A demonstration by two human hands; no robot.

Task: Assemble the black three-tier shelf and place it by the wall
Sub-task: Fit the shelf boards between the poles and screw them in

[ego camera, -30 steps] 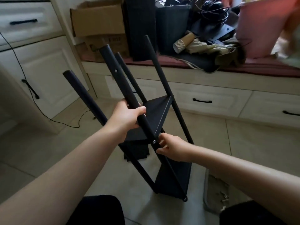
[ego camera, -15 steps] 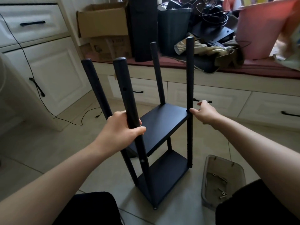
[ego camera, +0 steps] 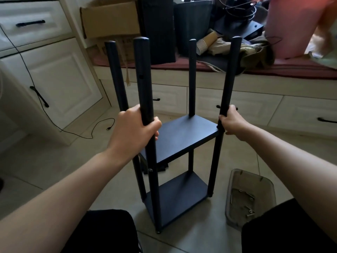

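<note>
**Both hands on the black shelf**

Left hand [ego camera: 134,127] wrapped tight round the near left pole [ego camera: 144,83]. Right hand [ego camera: 231,121] curled round the right pole [ego camera: 228,79], just above the upper board [ego camera: 182,136]. Black shelf [ego camera: 175,196] upright on the tiled floor [ego camera: 54,161], between the two knees, only two boards fitted, four poles sticking up bare. Just right of it, a clear tub [ego camera: 235,179] with loose screws [ego camera: 249,212] inside. Farther off, white drawers [ego camera: 255,106] under a bench with a cardboard box [ego camera: 109,19] and paper cups [ego camera: 204,44].
</note>
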